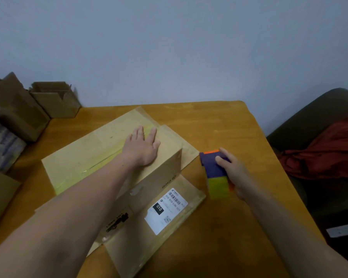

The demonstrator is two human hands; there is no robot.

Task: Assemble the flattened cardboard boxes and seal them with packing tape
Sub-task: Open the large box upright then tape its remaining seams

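A wooden table carries a taped cardboard box, open boxes and a tape dispenser.

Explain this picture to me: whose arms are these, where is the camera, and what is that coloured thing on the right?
There is no machine here: a person wears one camera on the head, looking down at their own arms. The left hand lies flat on top of a cardboard box, over a strip of yellowish tape. The right hand grips a purple and orange tape dispenser with a yellow-green roll, beside the box. The box stands on a wooden table, flaps spread out at its base; one carries a white label. More boxes sit far left, and a red cloth lies on a dark chair at the right.
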